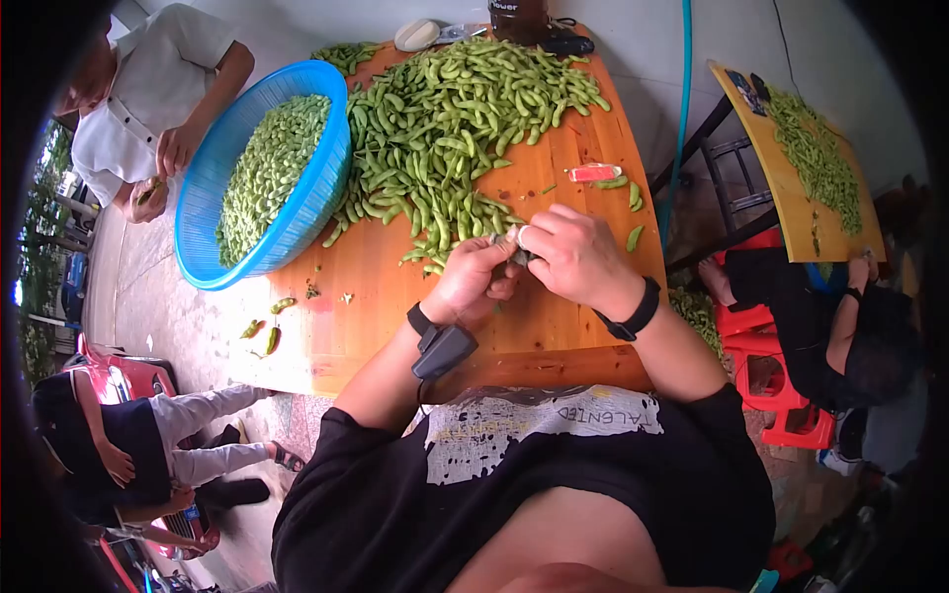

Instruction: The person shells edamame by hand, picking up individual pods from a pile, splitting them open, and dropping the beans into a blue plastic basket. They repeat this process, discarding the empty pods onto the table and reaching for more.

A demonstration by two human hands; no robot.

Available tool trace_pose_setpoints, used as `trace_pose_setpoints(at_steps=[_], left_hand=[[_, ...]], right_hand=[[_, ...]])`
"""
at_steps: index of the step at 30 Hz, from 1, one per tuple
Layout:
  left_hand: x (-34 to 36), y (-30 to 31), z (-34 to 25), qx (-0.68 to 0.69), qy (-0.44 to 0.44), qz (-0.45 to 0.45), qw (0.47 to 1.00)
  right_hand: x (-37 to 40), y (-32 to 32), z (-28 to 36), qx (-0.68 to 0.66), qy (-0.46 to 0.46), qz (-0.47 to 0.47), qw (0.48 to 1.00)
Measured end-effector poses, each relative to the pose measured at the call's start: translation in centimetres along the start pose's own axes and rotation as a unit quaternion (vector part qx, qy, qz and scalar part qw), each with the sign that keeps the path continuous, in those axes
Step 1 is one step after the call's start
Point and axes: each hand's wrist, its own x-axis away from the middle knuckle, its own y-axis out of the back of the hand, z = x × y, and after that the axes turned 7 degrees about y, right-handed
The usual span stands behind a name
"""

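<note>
My left hand [474, 275] and my right hand [573, 253] meet over the near part of the wooden table [415, 336]. Both are closed, fingertips pinched together around something small, greyish and partly white that I cannot make out. A black band circles each wrist, and the left one carries a dark box-shaped device [445, 351]. Just beyond my fingers, a big heap of green edamame pods [445, 128] spreads across the table. At its left, a blue plastic basket [336, 128], tilted in view, holds many pale green pieces [277, 178].
Loose pods [635, 237] and a red-and-white packet [595, 173] lie to the right. A few pods [273, 340] are at the left edge. A person [148, 99] sits beyond the basket; another [840, 326] works at a second table [791, 198] near red stools [756, 366].
</note>
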Motion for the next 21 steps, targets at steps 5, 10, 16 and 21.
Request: trace_pose_setpoints(at_steps=[5, 10, 16, 21], left_hand=[[0.8, -1.7, -0.9, -0.037, 0.044, -0.008, 0.998], [0.9, -1.1, -2.5, 0.03, -0.152, -0.173, 0.973], [0.6, 1.3, -4.2, 0.03, -0.231, -0.198, 0.952], [1.1, 0.3, -4.1, -0.009, -0.231, -0.199, 0.952]], right_hand=[[1.4, 3.4, -3.0, 0.103, -0.09, 0.116, 0.984], [-2.9, 0.7, -6.8, -0.093, -0.084, 0.079, 0.989], [-8.3, -6.3, -6.1, -0.039, -0.103, 0.119, 0.987], [-7.7, -5.5, -7.3, -0.074, -0.124, 0.13, 0.981]])
